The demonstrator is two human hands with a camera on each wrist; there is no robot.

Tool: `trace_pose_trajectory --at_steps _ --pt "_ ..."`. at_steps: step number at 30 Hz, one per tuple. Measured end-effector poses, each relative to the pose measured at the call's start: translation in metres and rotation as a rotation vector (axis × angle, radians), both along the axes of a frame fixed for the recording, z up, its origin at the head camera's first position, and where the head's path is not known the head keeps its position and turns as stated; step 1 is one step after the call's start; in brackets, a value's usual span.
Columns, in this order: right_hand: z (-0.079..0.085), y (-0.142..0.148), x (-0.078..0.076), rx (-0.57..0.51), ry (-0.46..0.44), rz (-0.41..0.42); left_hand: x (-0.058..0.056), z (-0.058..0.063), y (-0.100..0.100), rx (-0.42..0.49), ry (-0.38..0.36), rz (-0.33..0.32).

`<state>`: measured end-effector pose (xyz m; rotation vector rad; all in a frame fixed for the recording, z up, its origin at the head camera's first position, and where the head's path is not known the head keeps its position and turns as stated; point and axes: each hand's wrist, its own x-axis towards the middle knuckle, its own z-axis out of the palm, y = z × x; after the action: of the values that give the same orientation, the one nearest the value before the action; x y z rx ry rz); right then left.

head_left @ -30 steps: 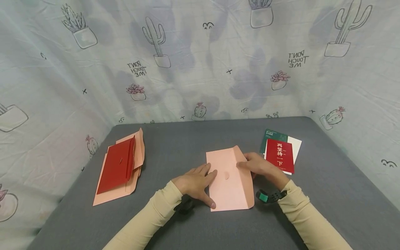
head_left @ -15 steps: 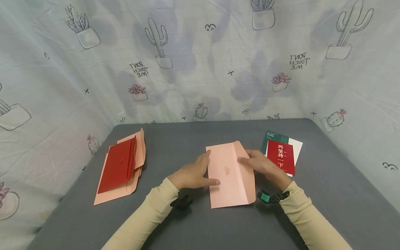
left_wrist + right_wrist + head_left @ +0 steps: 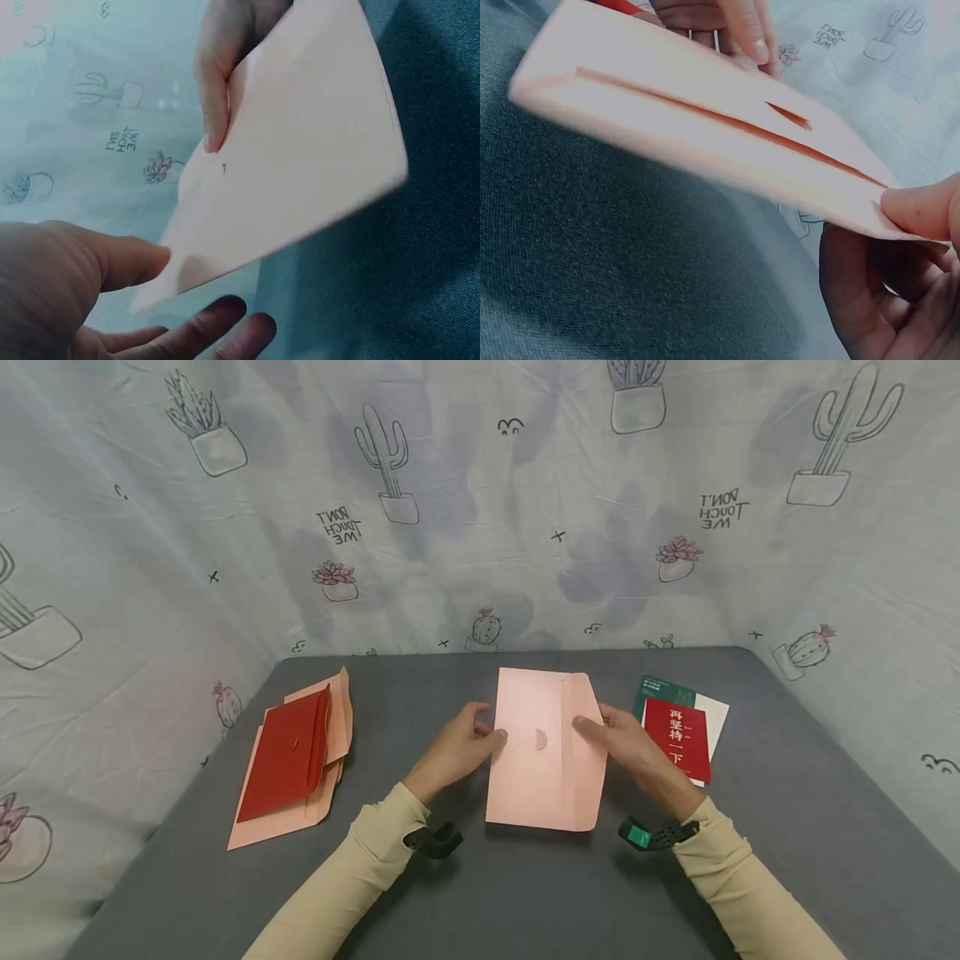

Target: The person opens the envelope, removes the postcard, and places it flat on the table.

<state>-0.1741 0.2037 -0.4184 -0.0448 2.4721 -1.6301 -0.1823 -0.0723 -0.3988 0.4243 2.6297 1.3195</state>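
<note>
A pale pink envelope (image 3: 525, 760) is held up at a tilt above the grey table, with a half-round tab mark on its face and a flap along the right side. My right hand (image 3: 637, 747) pinches its right edge, the thumb (image 3: 922, 210) on the flap and curled fingers behind. My left hand (image 3: 453, 752) is at the left edge, its thumb (image 3: 135, 261) over the margin. The left fingers (image 3: 199, 330) are spread loosely and stand apart from the paper in the left wrist view.
On the table's left lies a stack of red envelopes (image 3: 281, 760) over pink envelopes (image 3: 341, 718). At right, a red card with white characters (image 3: 678, 739) overlaps a green card (image 3: 667, 689) and a white card (image 3: 716, 714). A cactus-print curtain (image 3: 450, 527) surrounds the table.
The envelope has risen from the table and tilted up toward the camera. My left hand has gone from lying flat on its left side to beside its edge; my right hand keeps its grip.
</note>
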Motion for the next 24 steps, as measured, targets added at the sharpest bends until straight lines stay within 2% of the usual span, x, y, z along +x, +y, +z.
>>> trace_pose_trajectory --at_steps 6,12,21,24 --pt "0.001 -0.005 0.004 -0.049 0.011 0.026 -0.002 0.003 -0.002 0.009 0.008 0.041" --pt "-0.004 -0.007 0.006 -0.103 0.006 0.08 -0.001 0.004 -0.004 0.028 -0.018 0.035" --pt "-0.025 -0.004 -0.003 -0.259 -0.063 0.029 0.001 0.01 -0.003 0.101 0.018 0.049" --pt "-0.032 -0.003 -0.004 -0.228 -0.039 0.064 0.003 0.015 -0.004 0.132 0.021 0.058"
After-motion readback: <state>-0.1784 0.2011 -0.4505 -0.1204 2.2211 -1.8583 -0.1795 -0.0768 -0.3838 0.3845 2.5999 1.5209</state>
